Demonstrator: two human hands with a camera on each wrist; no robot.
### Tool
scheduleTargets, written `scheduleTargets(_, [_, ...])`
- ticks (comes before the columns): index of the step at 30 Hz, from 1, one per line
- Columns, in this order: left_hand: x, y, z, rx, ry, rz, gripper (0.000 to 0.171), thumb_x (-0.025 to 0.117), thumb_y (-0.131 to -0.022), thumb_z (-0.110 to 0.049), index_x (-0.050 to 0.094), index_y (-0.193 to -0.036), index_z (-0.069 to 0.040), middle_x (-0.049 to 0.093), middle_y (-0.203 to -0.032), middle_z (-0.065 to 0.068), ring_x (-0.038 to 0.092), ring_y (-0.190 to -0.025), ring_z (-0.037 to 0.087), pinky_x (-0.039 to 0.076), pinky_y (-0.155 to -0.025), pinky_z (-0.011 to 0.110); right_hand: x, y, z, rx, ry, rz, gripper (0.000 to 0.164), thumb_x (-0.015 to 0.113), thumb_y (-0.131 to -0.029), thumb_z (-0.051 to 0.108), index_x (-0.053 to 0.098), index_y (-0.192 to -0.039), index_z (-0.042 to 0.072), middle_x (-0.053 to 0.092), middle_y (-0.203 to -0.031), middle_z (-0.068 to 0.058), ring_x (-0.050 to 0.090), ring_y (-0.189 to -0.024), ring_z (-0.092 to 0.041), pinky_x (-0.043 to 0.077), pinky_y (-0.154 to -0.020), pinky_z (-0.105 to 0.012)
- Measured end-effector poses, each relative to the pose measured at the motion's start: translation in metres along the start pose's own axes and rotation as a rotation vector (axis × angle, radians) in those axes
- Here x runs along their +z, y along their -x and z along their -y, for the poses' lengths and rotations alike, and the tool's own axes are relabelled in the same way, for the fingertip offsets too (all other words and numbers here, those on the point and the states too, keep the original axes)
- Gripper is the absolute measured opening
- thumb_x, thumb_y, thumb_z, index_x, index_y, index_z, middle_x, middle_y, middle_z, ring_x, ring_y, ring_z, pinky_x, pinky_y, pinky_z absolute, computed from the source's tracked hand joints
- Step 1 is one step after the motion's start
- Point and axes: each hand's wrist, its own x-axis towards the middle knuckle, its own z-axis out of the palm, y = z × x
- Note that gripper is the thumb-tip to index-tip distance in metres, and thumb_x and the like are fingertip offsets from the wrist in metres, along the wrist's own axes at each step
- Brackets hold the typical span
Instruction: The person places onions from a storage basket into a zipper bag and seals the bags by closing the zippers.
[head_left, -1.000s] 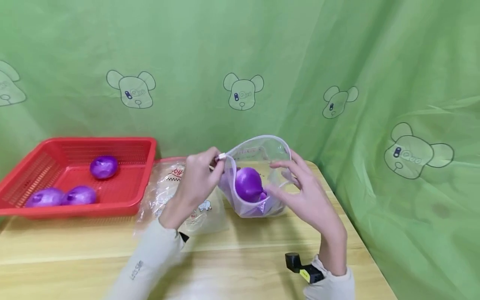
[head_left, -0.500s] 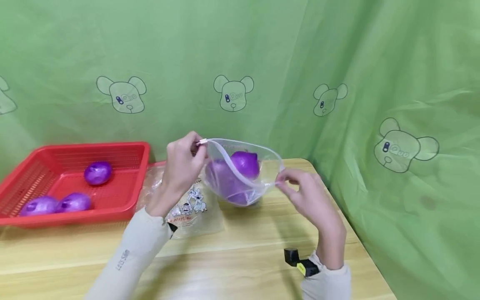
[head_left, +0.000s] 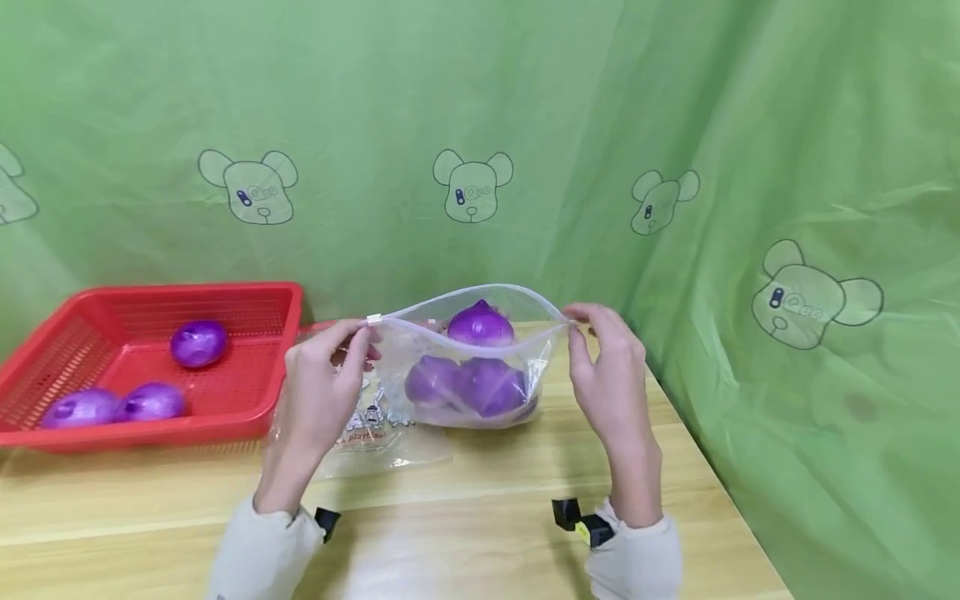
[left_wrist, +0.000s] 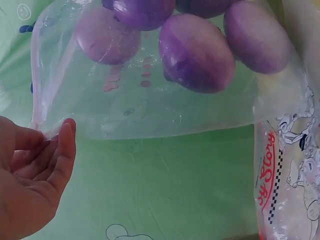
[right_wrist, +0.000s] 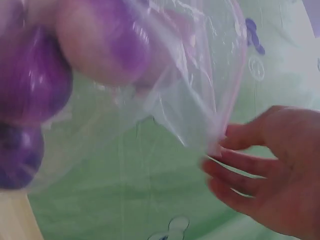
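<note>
A clear zip bag (head_left: 543, 354) with a white slider (head_left: 374, 319) hangs between my hands, its mouth parted into a narrow oval. Several purple onions (head_left: 491, 387) lie inside; in the left wrist view, onions (left_wrist: 197, 52) bunch in the bag's lower part. My left hand (head_left: 322, 387) pinches the mouth's left corner beside the slider. At the opposite corner, my right hand (head_left: 611, 371) pinches the rim between thumb and fingers, as the right wrist view also shows with the right hand (right_wrist: 280, 165). The bag's base sits on or just over the table; I cannot tell which.
A red plastic basket (head_left: 281, 358) stands at the left, with 3 purple onions (head_left: 198, 343) in it. Between basket and bag, a flat printed clear bag (head_left: 375, 442) lies on the wooden table (head_left: 450, 533). Green curtains (head_left: 360, 100) hang behind and at the right.
My right hand was at the open mouth, then took hold of its right corner. Both hands have spread apart, drawing the rim from a wide ring into a flatter oval. The bag turned upright.
</note>
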Motion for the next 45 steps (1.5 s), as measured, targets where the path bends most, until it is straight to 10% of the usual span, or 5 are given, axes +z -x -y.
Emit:
scheduleTargets(6, [-0.001, 0.003, -0.002, 0.164, -0.071, -0.061, 0.012, 0.062, -0.094, -0.001, 0.074, -0.093, 0.001, 0.073, -0.076, 0.007, 0.069, -0.065, 0.016, 0.058, -0.061, 0.026, 0.015, 0.010, 0.064, -0.234, -0.134, -0.124, 0.025, 0.061, -0.090, -0.006, 0.066, -0.114, -0.004, 0.067, -0.118, -0.017, 0.058, -0.115, -0.031, 0.044, -0.104, -0.041])
scheduleTargets(13, [0.004, 0.006, -0.005, 0.273, -0.096, -0.064, 0.012, 0.062, -0.091, 0.000, 0.074, -0.094, 0.001, 0.072, -0.079, 0.009, 0.067, -0.065, 0.016, 0.057, -0.059, 0.030, 0.043, 0.031, 0.124, -0.509, -0.215, 0.081, 0.029, 0.063, -0.090, 0.002, 0.065, -0.119, -0.003, 0.065, -0.121, -0.016, 0.057, -0.118, -0.031, 0.044, -0.106, -0.040])
scheduleTargets(22, [0.006, 0.011, -0.011, 0.358, -0.092, 0.031, 0.015, 0.062, -0.091, 0.000, 0.072, -0.101, 0.000, 0.073, -0.086, 0.008, 0.067, -0.069, 0.015, 0.056, -0.062, 0.029, 0.066, 0.026, 0.120, -0.425, -0.001, 0.208, 0.029, 0.066, -0.093, 0.006, 0.068, -0.122, 0.003, 0.068, -0.126, -0.012, 0.055, -0.129, -0.026, 0.025, -0.120, -0.041])
scheduleTargets(30, [-0.004, 0.011, -0.014, 0.422, -0.096, 0.133, 0.013, 0.067, -0.090, -0.001, 0.073, -0.101, -0.004, 0.074, -0.091, 0.005, 0.065, -0.070, 0.013, 0.056, -0.064, 0.029, 0.068, 0.021, 0.110, -0.403, -0.053, 0.181, 0.014, 0.066, -0.094, 0.008, 0.074, -0.105, 0.003, 0.072, -0.105, -0.009, 0.063, -0.107, -0.023, 0.039, -0.110, -0.038])
scheduleTargets(45, [-0.002, 0.012, -0.016, 0.453, -0.059, 0.092, 0.011, 0.069, -0.085, 0.003, 0.075, -0.093, -0.003, 0.073, -0.080, 0.003, 0.059, -0.059, 0.007, 0.049, -0.053, 0.022, 0.069, 0.022, 0.111, -0.329, -0.066, 0.148, 0.009, 0.064, -0.083, 0.003, 0.071, -0.089, 0.006, 0.072, -0.094, -0.005, 0.063, -0.100, -0.021, 0.048, -0.094, -0.034])
